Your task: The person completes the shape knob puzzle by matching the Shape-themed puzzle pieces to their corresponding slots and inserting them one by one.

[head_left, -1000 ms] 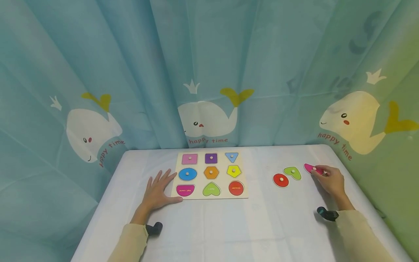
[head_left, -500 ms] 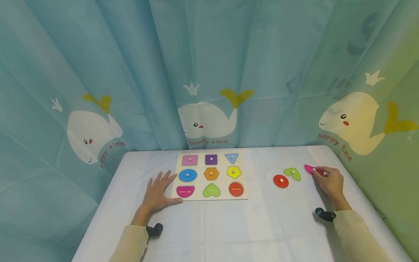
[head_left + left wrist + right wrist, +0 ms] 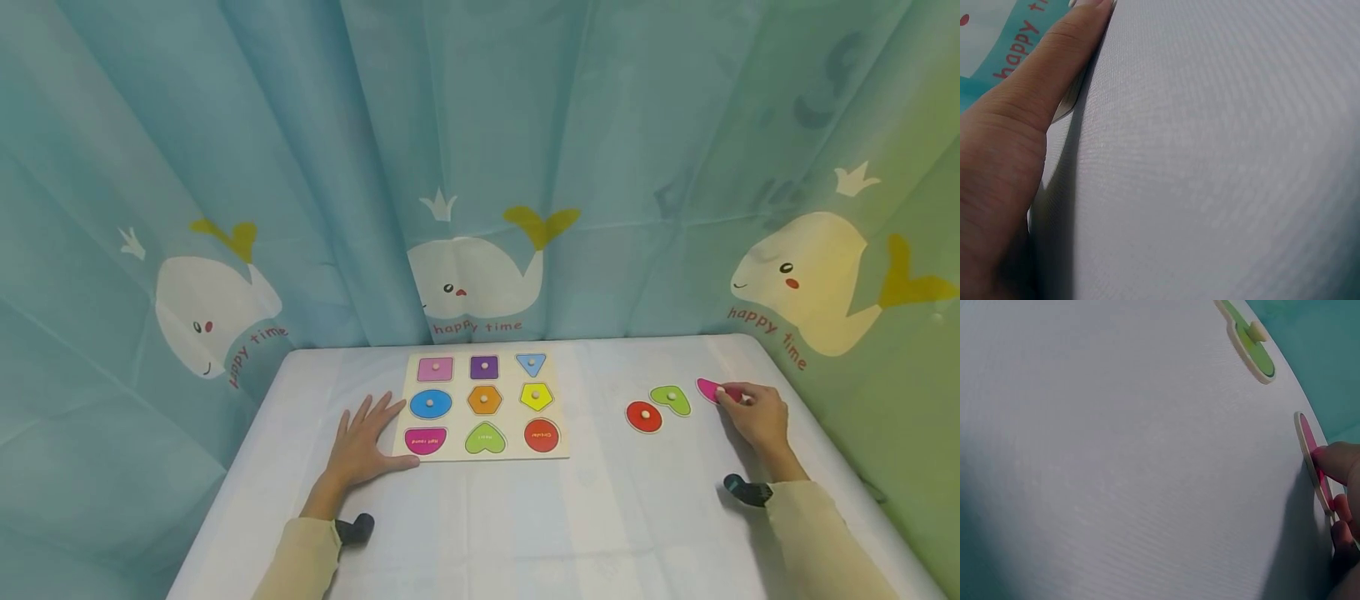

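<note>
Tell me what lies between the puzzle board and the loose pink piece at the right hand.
In the head view, the red round piece and the green heart lie between the board and the pink piece.

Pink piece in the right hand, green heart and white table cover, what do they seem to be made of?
Pink piece: probably wood, with a smooth coloured face and pale, bare-looking edge. Green heart: likewise, with a plain, pale knob. White table cover: probably fabric, matt, with fine woven-looking texture close up.

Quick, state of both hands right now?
Left hand: open, fingers spread at the board's edge.
Right hand: closed, holding the pink piece.
</note>
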`<state>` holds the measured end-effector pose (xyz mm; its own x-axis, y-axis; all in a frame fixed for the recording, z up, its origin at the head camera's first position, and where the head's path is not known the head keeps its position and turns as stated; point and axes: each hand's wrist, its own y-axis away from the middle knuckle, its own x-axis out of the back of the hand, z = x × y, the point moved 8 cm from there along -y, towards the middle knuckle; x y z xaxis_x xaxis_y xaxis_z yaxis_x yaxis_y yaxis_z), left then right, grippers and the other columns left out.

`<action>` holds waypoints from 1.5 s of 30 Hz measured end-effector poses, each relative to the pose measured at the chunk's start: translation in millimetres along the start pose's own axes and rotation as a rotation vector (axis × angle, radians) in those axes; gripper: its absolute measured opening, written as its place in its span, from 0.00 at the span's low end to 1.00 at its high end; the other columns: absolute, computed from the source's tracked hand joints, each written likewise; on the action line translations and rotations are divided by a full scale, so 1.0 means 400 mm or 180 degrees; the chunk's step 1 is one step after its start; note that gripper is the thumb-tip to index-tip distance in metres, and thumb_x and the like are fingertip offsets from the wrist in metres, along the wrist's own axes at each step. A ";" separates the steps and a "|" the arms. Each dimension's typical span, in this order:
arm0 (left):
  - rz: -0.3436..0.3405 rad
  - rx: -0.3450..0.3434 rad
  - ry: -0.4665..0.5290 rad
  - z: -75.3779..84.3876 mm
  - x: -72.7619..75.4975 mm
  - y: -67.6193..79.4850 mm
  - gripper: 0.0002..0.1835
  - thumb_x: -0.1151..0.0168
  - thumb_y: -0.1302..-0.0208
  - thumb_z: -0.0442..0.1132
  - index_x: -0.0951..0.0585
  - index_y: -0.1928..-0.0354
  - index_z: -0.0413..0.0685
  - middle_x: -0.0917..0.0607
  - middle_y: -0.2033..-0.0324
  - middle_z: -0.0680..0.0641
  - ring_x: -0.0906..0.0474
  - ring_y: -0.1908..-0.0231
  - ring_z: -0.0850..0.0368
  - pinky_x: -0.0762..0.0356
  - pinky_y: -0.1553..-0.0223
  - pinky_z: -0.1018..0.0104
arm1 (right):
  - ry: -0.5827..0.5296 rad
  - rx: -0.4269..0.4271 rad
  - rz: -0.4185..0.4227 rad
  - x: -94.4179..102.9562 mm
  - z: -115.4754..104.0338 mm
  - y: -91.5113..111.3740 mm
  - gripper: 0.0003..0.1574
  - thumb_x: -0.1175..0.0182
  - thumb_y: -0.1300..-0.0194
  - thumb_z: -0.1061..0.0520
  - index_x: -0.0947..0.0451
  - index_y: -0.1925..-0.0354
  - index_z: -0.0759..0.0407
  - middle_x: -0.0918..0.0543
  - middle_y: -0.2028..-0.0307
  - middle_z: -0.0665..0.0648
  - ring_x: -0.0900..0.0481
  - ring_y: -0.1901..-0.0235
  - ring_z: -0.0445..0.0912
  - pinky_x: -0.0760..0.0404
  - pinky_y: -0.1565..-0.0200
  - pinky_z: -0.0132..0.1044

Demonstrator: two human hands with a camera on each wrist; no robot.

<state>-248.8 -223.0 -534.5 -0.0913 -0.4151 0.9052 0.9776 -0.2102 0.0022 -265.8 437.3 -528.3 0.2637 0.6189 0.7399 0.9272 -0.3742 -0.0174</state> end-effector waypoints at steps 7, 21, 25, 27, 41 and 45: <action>0.0016 -0.0006 -0.0031 -0.003 -0.001 0.001 0.58 0.27 0.55 0.72 0.34 0.22 0.55 0.41 0.21 0.41 0.57 0.21 0.34 0.67 0.27 0.26 | -0.0081 -0.0115 -0.0184 0.002 0.005 -0.004 0.28 0.43 0.24 0.50 0.23 0.40 0.73 0.33 0.36 0.78 0.37 0.37 0.73 0.36 0.38 0.71; -0.0004 0.0006 -0.0045 0.000 0.002 0.002 0.58 0.27 0.54 0.71 0.34 0.22 0.54 0.41 0.21 0.41 0.56 0.21 0.34 0.67 0.27 0.27 | 0.0188 0.0481 -0.0374 0.015 -0.077 -0.028 0.26 0.38 0.26 0.50 0.20 0.45 0.72 0.27 0.42 0.79 0.32 0.41 0.75 0.31 0.42 0.72; 0.0029 -0.0021 -0.0048 0.001 0.005 0.001 0.57 0.27 0.54 0.71 0.33 0.23 0.54 0.40 0.21 0.41 0.56 0.21 0.34 0.66 0.27 0.26 | 0.0160 0.0644 -0.0351 0.006 -0.146 -0.023 0.23 0.37 0.28 0.52 0.19 0.46 0.71 0.28 0.42 0.77 0.32 0.42 0.74 0.29 0.43 0.72; 0.0028 -0.0022 -0.0037 0.002 0.004 0.002 0.57 0.27 0.54 0.71 0.33 0.23 0.54 0.40 0.21 0.41 0.55 0.21 0.34 0.66 0.27 0.26 | 0.0124 0.0786 -0.0334 0.000 -0.186 -0.019 0.21 0.35 0.28 0.53 0.18 0.48 0.70 0.27 0.44 0.76 0.32 0.43 0.73 0.27 0.44 0.71; 0.0045 -0.0013 -0.0044 0.003 0.001 0.000 0.58 0.27 0.54 0.71 0.34 0.23 0.55 0.40 0.21 0.42 0.56 0.21 0.34 0.67 0.27 0.26 | -0.0184 0.1497 -0.0375 -0.074 -0.418 0.018 0.14 0.32 0.31 0.56 0.14 0.54 0.65 0.17 0.50 0.69 0.25 0.47 0.62 0.23 0.47 0.60; 0.0026 -0.0017 -0.0043 0.002 -0.001 0.002 0.58 0.27 0.54 0.72 0.34 0.22 0.55 0.40 0.21 0.42 0.56 0.21 0.34 0.67 0.27 0.26 | -0.0256 0.1542 -0.0513 -0.113 -0.466 0.032 0.15 0.31 0.32 0.55 0.14 0.52 0.64 0.18 0.48 0.68 0.26 0.45 0.62 0.21 0.46 0.61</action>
<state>-248.0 -222.2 -534.3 -0.0807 -0.4048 0.9108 0.9773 -0.2116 -0.0074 -315.4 275.7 -436.6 0.1093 0.7006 0.7051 0.9696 0.0812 -0.2310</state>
